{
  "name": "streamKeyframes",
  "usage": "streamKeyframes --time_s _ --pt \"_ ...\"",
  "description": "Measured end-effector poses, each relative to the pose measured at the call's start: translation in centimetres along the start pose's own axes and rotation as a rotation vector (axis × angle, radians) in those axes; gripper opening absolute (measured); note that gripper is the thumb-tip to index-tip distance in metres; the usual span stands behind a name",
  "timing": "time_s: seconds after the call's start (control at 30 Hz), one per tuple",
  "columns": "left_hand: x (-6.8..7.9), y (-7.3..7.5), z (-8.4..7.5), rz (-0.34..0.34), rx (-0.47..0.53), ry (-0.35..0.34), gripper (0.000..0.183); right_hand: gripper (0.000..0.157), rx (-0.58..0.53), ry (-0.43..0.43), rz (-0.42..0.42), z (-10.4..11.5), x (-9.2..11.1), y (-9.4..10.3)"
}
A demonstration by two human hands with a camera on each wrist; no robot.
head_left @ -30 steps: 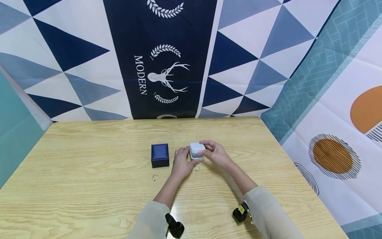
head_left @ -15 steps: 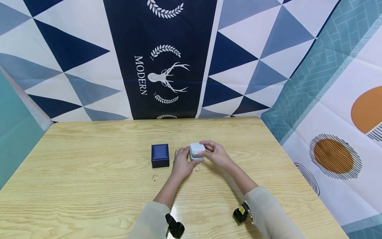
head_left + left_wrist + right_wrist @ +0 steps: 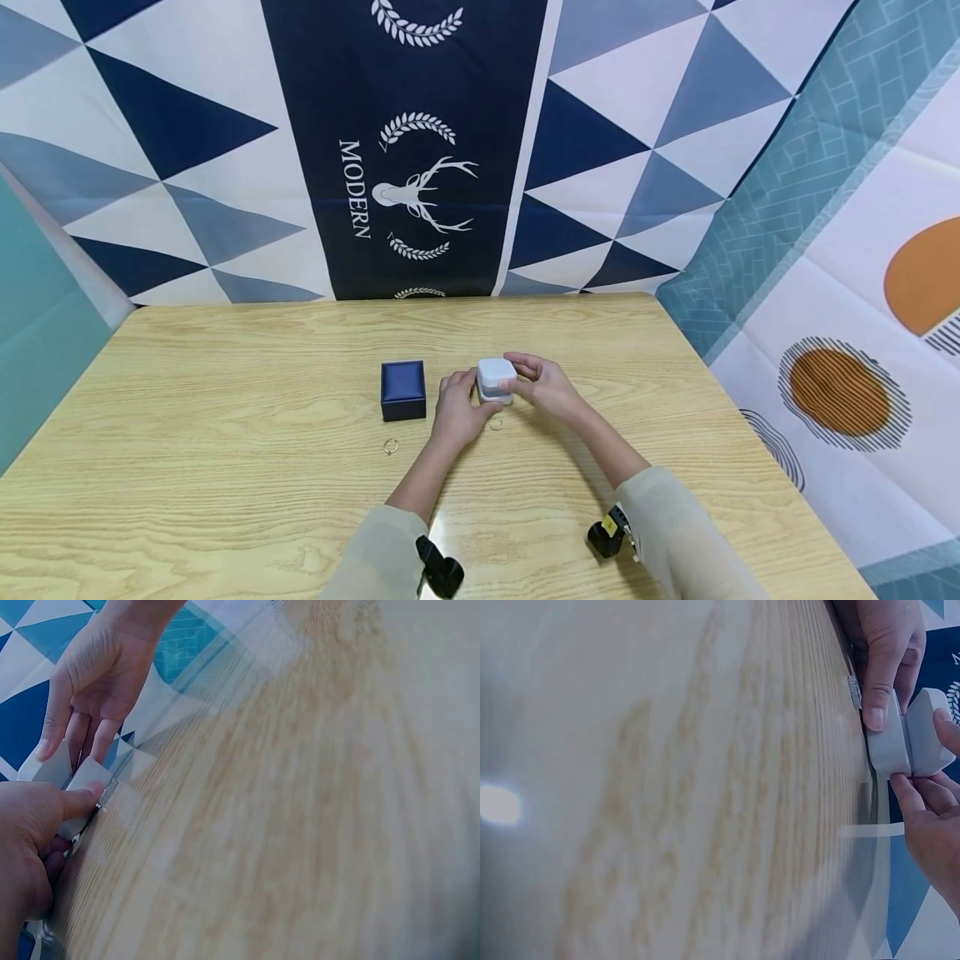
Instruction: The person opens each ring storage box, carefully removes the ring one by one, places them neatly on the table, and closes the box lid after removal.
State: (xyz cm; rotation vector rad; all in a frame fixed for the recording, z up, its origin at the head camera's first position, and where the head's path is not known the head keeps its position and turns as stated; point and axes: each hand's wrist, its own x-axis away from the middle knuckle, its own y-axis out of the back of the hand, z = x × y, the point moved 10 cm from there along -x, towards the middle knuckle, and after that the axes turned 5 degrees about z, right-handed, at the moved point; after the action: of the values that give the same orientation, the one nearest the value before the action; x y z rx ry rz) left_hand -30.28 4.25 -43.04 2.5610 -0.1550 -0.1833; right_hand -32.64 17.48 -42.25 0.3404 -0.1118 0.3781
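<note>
A small white ring box (image 3: 495,375) stands on the wooden table, its lid (image 3: 931,733) tilted a little up from its base (image 3: 889,744). My left hand (image 3: 456,414) grips the base from the left, thumb across the front. From the right, my right hand (image 3: 551,392) pinches the lid between thumb and fingers; its lower fingers lie near the seam. A ring (image 3: 496,424) with a sparkling front lies on the table just before the box, close to my left thumb. The inside of the box is hidden.
To the left of my hands stands a dark blue ring box (image 3: 402,390) with a padded-looking top. A second ring (image 3: 390,447) lies in front of it. The wooden table (image 3: 225,467) ends at a patterned cloth backdrop (image 3: 420,150).
</note>
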Motion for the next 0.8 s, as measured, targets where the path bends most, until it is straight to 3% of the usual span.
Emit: streamKeyframes --time_s 0.8 --pt "-0.02 -0.02 0.01 -0.002 0.009 0.007 0.065 0.063 0.055 0.022 0.02 0.08 0.01 0.03"
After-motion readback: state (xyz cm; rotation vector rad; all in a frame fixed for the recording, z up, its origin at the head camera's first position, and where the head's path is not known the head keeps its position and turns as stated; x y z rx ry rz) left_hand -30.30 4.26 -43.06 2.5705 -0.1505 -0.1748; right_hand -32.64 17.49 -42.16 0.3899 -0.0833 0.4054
